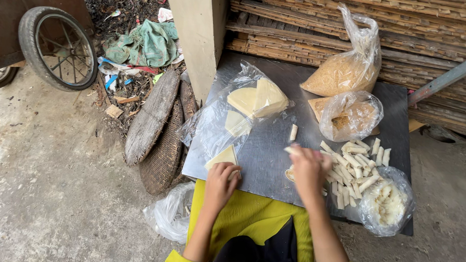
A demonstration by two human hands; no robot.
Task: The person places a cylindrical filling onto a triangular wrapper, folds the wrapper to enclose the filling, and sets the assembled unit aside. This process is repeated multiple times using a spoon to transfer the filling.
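On the metal tray, head view:
Tray [274, 148]: grey sheet metal, lying flat in front of the person, serving as work surface.
Left hand [221, 184]: resting at the tray's near edge, fingers curled down onto a pale triangular wrapper [223, 157]; pressing it rather than lifting it, as far as the view is showing.
Wrapper, position: lying flat at the near-left part of the tray, its tip pointing away from the person toward the wrapper stack [258, 98].
Right hand [309, 171]: blurred, fingers bent around a small pale roll [291, 149]; whether it is gripping or only rolling it, cannot tell.
Roll, axis: long axis running roughly left to right across the tray, one end sticking out to the left of the fingers.
Finished rolls [354, 165]: lying heaped just right of the right hand, mostly slanting.
Bags: crumb bag [345, 73] standing at the far edge; bag of rolls [387, 203] sitting at the near-right corner.
Risk, roll: likely loosening or unrolling if the fingers are easing off unevenly.
Risk, wrapper: thin sheet possibly tearing or sliding off the near edge under the pressing hand.
Risk, bag of rolls: overhanging the corner, possibly slipping to the ground if nudged.
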